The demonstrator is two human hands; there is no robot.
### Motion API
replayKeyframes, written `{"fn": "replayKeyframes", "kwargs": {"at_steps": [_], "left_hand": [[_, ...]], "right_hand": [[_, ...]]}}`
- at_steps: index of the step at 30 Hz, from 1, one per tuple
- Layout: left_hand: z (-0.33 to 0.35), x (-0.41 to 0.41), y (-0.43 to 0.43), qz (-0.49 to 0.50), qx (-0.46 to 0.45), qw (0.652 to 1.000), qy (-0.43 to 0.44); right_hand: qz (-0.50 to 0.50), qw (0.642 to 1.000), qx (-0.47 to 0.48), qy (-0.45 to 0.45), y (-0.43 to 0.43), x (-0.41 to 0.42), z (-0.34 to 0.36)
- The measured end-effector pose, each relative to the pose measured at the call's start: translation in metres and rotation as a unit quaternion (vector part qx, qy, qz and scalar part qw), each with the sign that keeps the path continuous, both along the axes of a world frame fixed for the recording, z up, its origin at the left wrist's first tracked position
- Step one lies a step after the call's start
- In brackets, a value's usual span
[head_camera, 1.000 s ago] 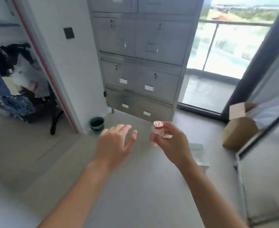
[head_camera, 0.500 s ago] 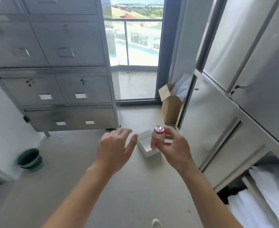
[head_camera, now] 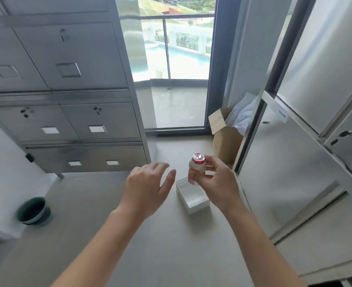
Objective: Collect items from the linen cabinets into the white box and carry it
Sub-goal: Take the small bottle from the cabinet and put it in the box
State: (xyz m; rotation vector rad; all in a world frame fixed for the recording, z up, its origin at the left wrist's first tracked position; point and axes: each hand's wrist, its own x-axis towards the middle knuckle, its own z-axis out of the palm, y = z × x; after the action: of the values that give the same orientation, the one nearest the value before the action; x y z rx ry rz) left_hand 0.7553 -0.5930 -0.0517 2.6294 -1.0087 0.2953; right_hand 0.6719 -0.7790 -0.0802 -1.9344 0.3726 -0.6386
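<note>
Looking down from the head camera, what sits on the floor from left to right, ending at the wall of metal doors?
green bin → white box → cardboard box → steel cabinet

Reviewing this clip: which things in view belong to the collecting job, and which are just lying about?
Part of the job:
red-capped bottle, pinched in the right hand
white box on the floor
steel cabinets
left hand, open, holding nothing

Just lying about:
green bucket
cardboard box beside the glass door
</note>
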Motion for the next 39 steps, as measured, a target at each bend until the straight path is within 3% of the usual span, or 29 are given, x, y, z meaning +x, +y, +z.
{"fn": "replayKeyframes", "kwargs": {"at_steps": [11, 22, 30, 39], "left_hand": [[-0.009, 0.137, -0.047, 0.021, 0.026, 0.999, 0.001], [-0.063, 0.311, -0.130, -0.092, 0.017, 0.995, 0.045], [-0.106, 0.341, -0.173, -0.176, 0.044, 0.977, 0.110], [-0.182, 0.343, -0.178, -0.160, 0.075, 0.969, 0.171]], "right_hand": [[0.041, 0.999, 0.020, 0.010, -0.051, 0.147, -0.014], [-0.083, 0.992, 0.006, 0.096, -0.098, 0.271, -0.057], [-0.143, 0.975, 0.039, 0.168, -0.129, 0.289, -0.107], [-0.132, 0.958, 0.089, 0.237, -0.135, 0.298, -0.202]]}}
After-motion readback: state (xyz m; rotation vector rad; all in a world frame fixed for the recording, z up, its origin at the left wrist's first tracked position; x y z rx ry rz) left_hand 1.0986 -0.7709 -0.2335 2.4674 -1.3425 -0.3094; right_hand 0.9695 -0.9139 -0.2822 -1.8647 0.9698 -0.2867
